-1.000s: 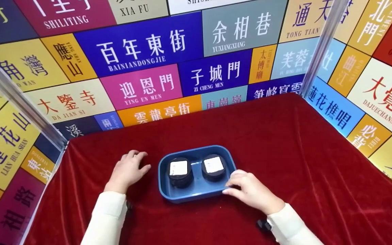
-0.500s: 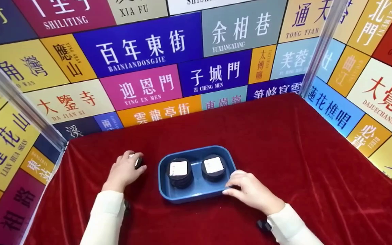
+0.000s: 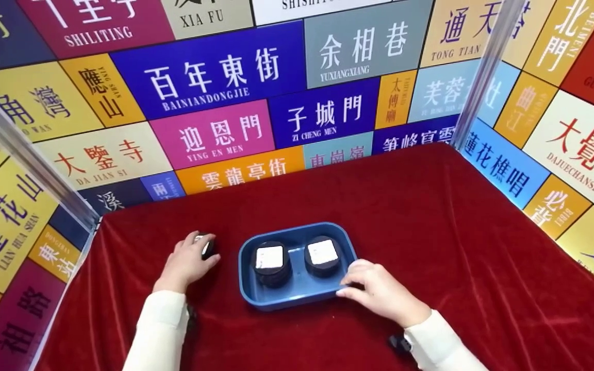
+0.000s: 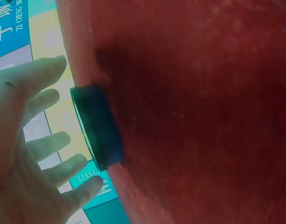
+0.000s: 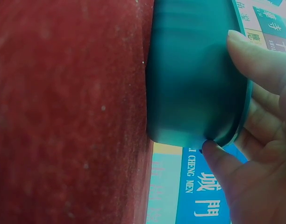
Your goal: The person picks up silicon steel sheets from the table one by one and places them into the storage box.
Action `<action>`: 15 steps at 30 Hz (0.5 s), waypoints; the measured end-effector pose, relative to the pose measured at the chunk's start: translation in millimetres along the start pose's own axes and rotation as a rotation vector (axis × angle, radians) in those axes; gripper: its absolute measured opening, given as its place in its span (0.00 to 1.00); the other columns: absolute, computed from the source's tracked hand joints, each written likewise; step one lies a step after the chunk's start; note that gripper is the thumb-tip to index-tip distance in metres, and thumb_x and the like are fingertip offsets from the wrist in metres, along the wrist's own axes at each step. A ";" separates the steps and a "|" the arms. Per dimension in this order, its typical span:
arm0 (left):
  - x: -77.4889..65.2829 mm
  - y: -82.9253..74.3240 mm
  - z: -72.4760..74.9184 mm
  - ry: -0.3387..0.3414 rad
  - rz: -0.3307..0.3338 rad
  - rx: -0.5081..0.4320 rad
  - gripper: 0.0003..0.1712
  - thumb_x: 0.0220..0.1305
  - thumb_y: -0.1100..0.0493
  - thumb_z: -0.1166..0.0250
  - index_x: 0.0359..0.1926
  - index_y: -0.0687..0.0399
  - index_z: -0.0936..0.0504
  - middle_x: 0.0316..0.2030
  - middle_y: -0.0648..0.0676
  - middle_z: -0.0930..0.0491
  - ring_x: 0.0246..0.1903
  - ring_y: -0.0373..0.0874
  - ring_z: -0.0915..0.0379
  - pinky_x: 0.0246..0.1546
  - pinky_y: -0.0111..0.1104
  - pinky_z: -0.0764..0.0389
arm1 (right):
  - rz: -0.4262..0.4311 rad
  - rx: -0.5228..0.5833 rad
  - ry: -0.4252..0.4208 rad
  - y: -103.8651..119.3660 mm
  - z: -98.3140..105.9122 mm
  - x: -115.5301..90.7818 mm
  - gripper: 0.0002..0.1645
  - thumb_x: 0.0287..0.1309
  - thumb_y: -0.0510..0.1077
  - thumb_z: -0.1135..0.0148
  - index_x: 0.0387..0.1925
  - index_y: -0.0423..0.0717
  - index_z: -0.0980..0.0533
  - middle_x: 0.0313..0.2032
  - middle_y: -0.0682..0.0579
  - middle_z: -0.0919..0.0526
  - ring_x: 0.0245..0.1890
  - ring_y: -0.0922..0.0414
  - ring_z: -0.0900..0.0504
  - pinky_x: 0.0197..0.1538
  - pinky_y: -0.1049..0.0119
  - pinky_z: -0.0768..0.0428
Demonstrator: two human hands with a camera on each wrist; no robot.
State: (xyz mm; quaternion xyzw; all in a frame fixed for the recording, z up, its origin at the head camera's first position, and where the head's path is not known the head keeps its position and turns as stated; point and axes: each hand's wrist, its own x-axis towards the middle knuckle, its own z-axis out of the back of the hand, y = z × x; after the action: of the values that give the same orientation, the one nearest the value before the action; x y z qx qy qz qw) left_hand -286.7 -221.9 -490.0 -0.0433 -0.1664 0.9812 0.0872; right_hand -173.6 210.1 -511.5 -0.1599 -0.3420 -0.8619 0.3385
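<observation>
My left hand point(image 3: 183, 265) is beside a low round black item point(image 3: 206, 249) with a pale top, left of the blue tray point(image 3: 297, 301). The left wrist view shows this round item point(image 4: 97, 127) sitting on the red cloth, with my spread fingers point(image 4: 45, 147) apart from it. My right hand point(image 3: 379, 292) holds the tray's near right corner. In the right wrist view, the thumb point(image 5: 257, 60) lies against the rim and other fingers reach behind it. Inside the tray are two stacks of round black items, left point(image 3: 270, 260) and right point(image 3: 323, 255), each topped by a white square label.
Dark red cloth point(image 3: 482, 268) with a few folds covers the table. Panels with coloured place-name signs point(image 3: 214, 77) rise behind and at both sides, joined by metal posts point(image 3: 482, 77) at the corners.
The left hand has drawn slightly left and the round black item, mostly hidden under it before, now shows past its fingers. The right hand stays at the tray corner.
</observation>
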 end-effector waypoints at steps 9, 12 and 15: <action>1.0 3.8 -3.7 0.027 0.020 -0.019 0.35 0.69 0.46 0.38 0.74 0.45 0.33 0.76 0.68 0.48 0.72 0.73 0.51 0.64 0.72 0.42 | 0.016 0.012 -0.009 2.0 -1.6 -0.4 0.03 0.57 0.46 0.27 0.31 0.52 0.13 0.29 0.61 0.17 0.34 0.63 0.23 0.42 0.77 0.25; 2.9 5.3 -5.4 0.028 0.020 -0.016 0.35 0.70 0.46 0.39 0.75 0.44 0.35 0.77 0.69 0.50 0.73 0.73 0.54 0.64 0.73 0.43 | 0.024 0.005 -0.012 1.5 0.4 0.4 0.03 0.57 0.46 0.27 0.31 0.52 0.13 0.29 0.61 0.18 0.34 0.63 0.23 0.43 0.79 0.27; 3.5 7.3 -6.4 0.035 0.028 -0.012 0.36 0.70 0.46 0.39 0.75 0.43 0.36 0.77 0.69 0.51 0.73 0.72 0.55 0.64 0.73 0.43 | 0.022 0.001 -0.006 1.4 1.9 1.0 0.03 0.57 0.47 0.27 0.31 0.53 0.14 0.29 0.61 0.18 0.34 0.63 0.23 0.43 0.80 0.27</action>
State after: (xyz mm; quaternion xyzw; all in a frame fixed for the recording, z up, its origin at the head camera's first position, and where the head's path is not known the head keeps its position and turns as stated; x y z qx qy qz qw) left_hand -290.6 -226.0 -498.7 -0.0634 -0.1700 0.9805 0.0759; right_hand -173.3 210.2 -509.0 -0.1661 -0.3417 -0.8574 0.3470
